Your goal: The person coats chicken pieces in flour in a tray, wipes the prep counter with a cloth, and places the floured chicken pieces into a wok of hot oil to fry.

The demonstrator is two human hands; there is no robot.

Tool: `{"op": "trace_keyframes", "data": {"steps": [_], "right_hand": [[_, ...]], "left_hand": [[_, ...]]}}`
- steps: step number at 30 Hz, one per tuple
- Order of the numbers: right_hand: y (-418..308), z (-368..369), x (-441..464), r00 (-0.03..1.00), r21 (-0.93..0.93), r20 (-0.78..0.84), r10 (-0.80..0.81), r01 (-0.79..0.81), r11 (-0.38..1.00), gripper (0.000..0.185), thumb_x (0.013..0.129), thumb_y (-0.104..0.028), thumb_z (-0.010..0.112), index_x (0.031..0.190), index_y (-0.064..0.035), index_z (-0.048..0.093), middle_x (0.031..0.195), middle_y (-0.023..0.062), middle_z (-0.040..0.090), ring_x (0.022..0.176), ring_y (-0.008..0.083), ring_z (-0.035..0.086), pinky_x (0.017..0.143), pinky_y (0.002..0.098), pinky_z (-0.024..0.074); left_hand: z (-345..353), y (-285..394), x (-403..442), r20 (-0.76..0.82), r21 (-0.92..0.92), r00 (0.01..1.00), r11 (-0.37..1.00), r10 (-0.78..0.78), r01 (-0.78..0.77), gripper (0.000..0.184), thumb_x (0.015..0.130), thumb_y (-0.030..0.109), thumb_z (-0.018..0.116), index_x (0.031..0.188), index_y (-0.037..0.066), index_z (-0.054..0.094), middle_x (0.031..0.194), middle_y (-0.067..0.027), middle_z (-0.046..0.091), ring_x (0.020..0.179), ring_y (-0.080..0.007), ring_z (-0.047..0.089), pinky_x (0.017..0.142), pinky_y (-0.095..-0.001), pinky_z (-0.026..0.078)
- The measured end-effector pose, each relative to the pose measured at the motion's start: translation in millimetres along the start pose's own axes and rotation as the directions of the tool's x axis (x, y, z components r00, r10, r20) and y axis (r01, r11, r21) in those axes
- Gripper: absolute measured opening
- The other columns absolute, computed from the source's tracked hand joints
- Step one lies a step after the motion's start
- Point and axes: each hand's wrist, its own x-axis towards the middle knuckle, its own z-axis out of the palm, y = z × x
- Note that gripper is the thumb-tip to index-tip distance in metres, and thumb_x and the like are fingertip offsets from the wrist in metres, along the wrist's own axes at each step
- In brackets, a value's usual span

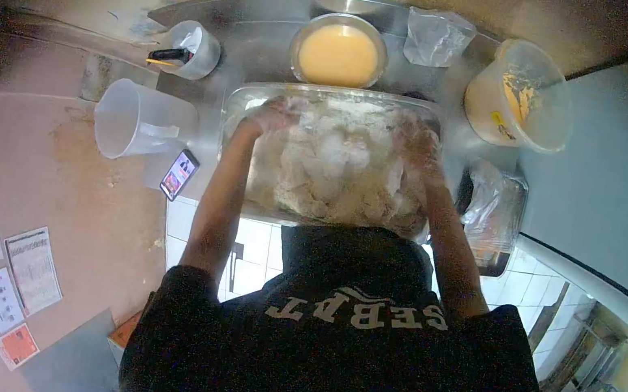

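A wide metal tray (339, 92) holds white flour (341, 151) with coated lumps in it; what the lumps are I cannot make out. My left hand (271, 115) is at the tray's left side, over the flour, with whitened fingers stretched inward and no object visible in them. At the right side, my right hand (419, 143) is dusted with flour and smeared by motion, so its grip is unclear. Just beyond the tray's far edge stands a metal bowl (297, 52) of pale orange liquid (340, 54).
Along the left are a plastic pitcher (117, 118), a smaller jug (204, 51) with a black-handled tool, and a phone (179, 175). To the right stand a batter-smeared tub (480, 107) and a second tray (502, 263) with plastic over it. A clear bag (439, 39) lies behind.
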Motion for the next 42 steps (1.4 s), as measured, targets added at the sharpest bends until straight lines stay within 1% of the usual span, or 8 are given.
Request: {"op": "trace_keyframes", "data": {"steps": [4, 7, 10, 13, 19, 21, 29, 42], "right_hand": [[10, 36, 6, 0.964, -0.207, -0.164, -0.211, 0.175, 0.963, 0.039, 0.093, -0.027, 0.032, 0.128, -0.0126, 0.042, 0.132, 0.0119, 0.041, 0.126, 0.0289, 0.033, 0.105, 0.0400, 0.0277], [7, 38, 9, 0.938, 0.420, 0.071, -0.340, 0.281, 0.863, 0.050, 0.087, -0.041, 0.042, 0.128, -0.0123, 0.043, 0.136, 0.0126, 0.038, 0.128, 0.0291, 0.031, 0.106, 0.0399, 0.0248], [20, 92, 23, 0.812, 0.917, -0.347, -0.469, 0.400, 0.014, 0.051, 0.085, -0.044, 0.050, 0.123, -0.0090, 0.050, 0.131, 0.0155, 0.044, 0.123, 0.0272, 0.038, 0.102, 0.0412, 0.0307], [-15, 61, 16, 0.949, 0.804, 0.209, -0.236, -0.030, 0.593, 0.051, 0.083, -0.039, 0.054, 0.122, -0.0067, 0.051, 0.130, 0.0160, 0.044, 0.123, 0.0242, 0.038, 0.104, 0.0376, 0.0280], [-56, -1, 13, 0.924, 0.832, 0.379, 0.057, -0.367, 0.415, 0.056, 0.085, -0.037, 0.051, 0.130, -0.0077, 0.039, 0.133, 0.0141, 0.040, 0.124, 0.0263, 0.037, 0.105, 0.0372, 0.0263], [-79, -68, -3, 0.876, 0.767, 0.424, 0.231, -0.483, 0.422, 0.055, 0.084, -0.033, 0.052, 0.131, -0.0075, 0.039, 0.133, 0.0142, 0.041, 0.123, 0.0268, 0.038, 0.106, 0.0380, 0.0256], [7, 38, -81, 0.917, 0.325, 0.398, -0.030, -0.111, 0.939, 0.062, 0.078, -0.034, 0.059, 0.129, -0.0058, 0.039, 0.128, 0.0151, 0.044, 0.119, 0.0275, 0.042, 0.102, 0.0382, 0.0294], [-57, 62, -36, 0.822, 0.790, 0.483, -0.303, -0.260, 0.556, 0.073, 0.068, -0.035, 0.070, 0.126, -0.0030, 0.039, 0.121, 0.0167, 0.050, 0.111, 0.0286, 0.048, 0.097, 0.0387, 0.0355]], "left_hand": [[68, -58, 78, -0.003, -0.638, 1.000, 0.770, 0.008, -0.008, 0.037, 0.085, 0.031, 0.053, 0.108, 0.002, 0.057, 0.102, -0.0106, 0.060, 0.085, -0.0194, 0.056, 0.078, -0.0340, 0.047], [104, -24, 98, 0.203, -0.929, 0.979, 0.322, 0.023, 0.185, 0.039, 0.087, 0.035, 0.051, 0.110, 0.003, 0.055, 0.104, -0.0095, 0.059, 0.085, -0.0204, 0.054, 0.079, -0.0350, 0.046], [136, -5, 112, 0.338, -0.853, 0.928, 0.469, 0.158, 0.231, 0.049, 0.085, 0.042, 0.052, 0.119, 0.007, 0.049, 0.114, -0.0132, 0.054, 0.099, -0.0268, 0.050, 0.088, -0.0391, 0.041], [152, -13, 117, 0.296, -0.821, 0.931, 0.555, 0.213, 0.134, 0.061, 0.082, 0.049, 0.052, 0.129, 0.011, 0.043, 0.124, -0.0169, 0.049, 0.113, -0.0333, 0.046, 0.097, -0.0433, 0.036], [105, 11, 51, -0.125, -0.279, 0.963, 0.939, -0.241, 0.198, 0.064, 0.086, 0.055, 0.037, 0.130, 0.009, 0.041, 0.136, -0.0208, 0.034, 0.132, -0.0291, 0.023, 0.108, -0.0392, 0.020], [95, -38, 46, -0.377, 0.214, 0.913, 0.974, 0.154, -0.076, 0.043, 0.087, 0.030, 0.054, 0.121, 0.006, 0.047, 0.105, -0.0120, 0.059, 0.098, -0.0178, 0.055, 0.088, -0.0358, 0.044], [137, -151, -38, -0.097, 0.321, 0.957, 0.919, 0.275, -0.231, 0.048, 0.090, 0.037, 0.039, 0.127, 0.008, 0.044, 0.134, -0.0141, 0.040, 0.128, -0.0259, 0.029, 0.107, -0.0354, 0.020], [199, -72, -1, 0.270, 0.412, 0.911, 0.818, 0.312, -0.402, 0.043, 0.086, 0.033, 0.051, 0.122, 0.009, 0.048, 0.125, -0.0089, 0.049, 0.116, -0.0269, 0.046, 0.104, -0.0379, 0.029]]}}
